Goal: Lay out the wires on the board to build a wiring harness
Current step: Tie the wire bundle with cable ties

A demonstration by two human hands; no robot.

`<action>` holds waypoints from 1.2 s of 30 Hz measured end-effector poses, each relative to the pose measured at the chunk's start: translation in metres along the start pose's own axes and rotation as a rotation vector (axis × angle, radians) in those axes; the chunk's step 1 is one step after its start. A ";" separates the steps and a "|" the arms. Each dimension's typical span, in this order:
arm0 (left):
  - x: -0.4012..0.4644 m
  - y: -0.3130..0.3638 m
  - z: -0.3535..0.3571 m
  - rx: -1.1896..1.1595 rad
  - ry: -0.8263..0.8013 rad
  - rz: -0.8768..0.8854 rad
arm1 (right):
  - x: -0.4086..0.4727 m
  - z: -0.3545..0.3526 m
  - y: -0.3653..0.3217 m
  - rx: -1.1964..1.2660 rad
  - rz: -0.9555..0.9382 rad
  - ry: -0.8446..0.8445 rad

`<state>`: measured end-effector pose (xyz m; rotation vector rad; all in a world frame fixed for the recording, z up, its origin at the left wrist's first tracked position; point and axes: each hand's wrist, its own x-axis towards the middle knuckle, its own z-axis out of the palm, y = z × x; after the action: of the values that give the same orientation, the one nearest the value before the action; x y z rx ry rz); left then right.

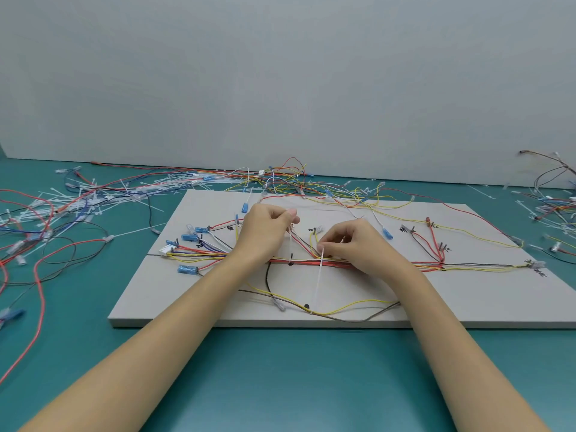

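both hands (311, 238) mid-board (187, 300), pinching ties (319, 275)

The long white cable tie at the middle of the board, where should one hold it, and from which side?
Hold the cable tie by its free tail, coming from the board's near edge. The tail lies straight toward that edge, clear of the red wire bundle; its far end is already pinched by the right hand.

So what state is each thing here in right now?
Left hand: pinching a white cable tie.
Right hand: pinching a second cable tie.
Red wire bundle: lying flat along the board.
Loose wires: tangled on the green table.
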<state>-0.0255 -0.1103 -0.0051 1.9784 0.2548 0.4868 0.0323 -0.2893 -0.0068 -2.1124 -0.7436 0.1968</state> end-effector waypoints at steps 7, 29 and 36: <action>0.001 -0.004 -0.004 0.003 -0.083 -0.055 | -0.001 -0.012 0.005 -0.052 0.074 0.002; -0.009 0.003 0.009 0.303 -0.236 0.195 | -0.001 -0.011 -0.001 -0.157 0.049 -0.074; -0.009 0.008 0.014 0.448 -0.367 0.244 | -0.002 -0.014 -0.001 -0.166 0.016 -0.057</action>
<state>-0.0276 -0.1288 -0.0059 2.5083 -0.1238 0.2192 0.0352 -0.2996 0.0017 -2.2787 -0.8009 0.2115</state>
